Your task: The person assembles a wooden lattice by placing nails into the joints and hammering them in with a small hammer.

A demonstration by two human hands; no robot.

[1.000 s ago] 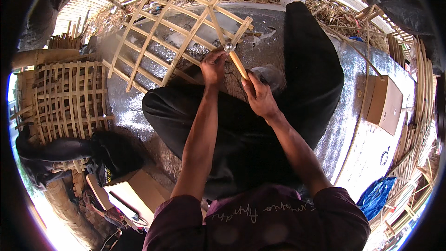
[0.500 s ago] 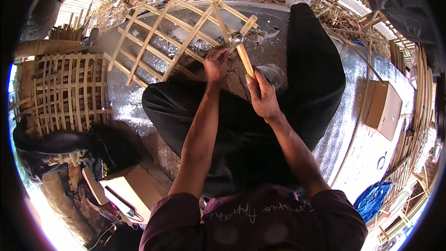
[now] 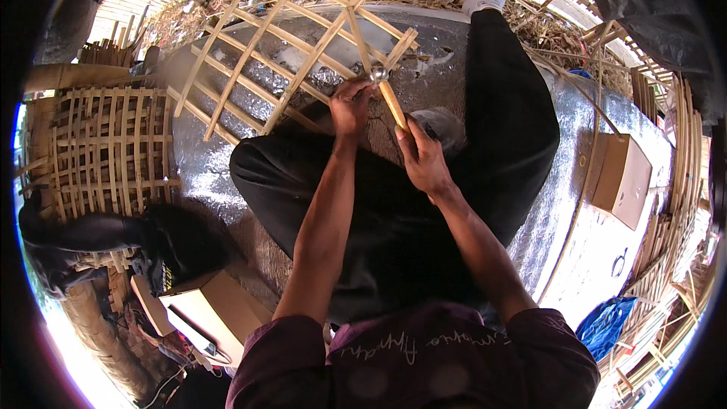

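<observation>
A lattice of pale bamboo strips [image 3: 261,48] leans ahead of my legs, its lower right corner close to my hands. My left hand [image 3: 349,111] is closed at that corner, fingertips pinched together beside a strip; whatever lies between them is too small to make out. Wrapped round the wooden handle of a hammer [image 3: 393,104] is my right hand [image 3: 426,157]. The hammer's shiny round head sits at the lattice corner, just above the left fingertips. Whether the head touches the strip I cannot tell.
My black-trousered legs bend round the work on a silvery sheet [image 3: 204,151]. At left stands a woven bamboo panel [image 3: 110,148]; an open cardboard box [image 3: 219,307] is lower left. Another box [image 3: 621,180] and a blue plastic bag [image 3: 606,327] lie right.
The hammer head has come down and slightly left, nearer my left fingertips. My left hand and the lattice have hardly moved.
</observation>
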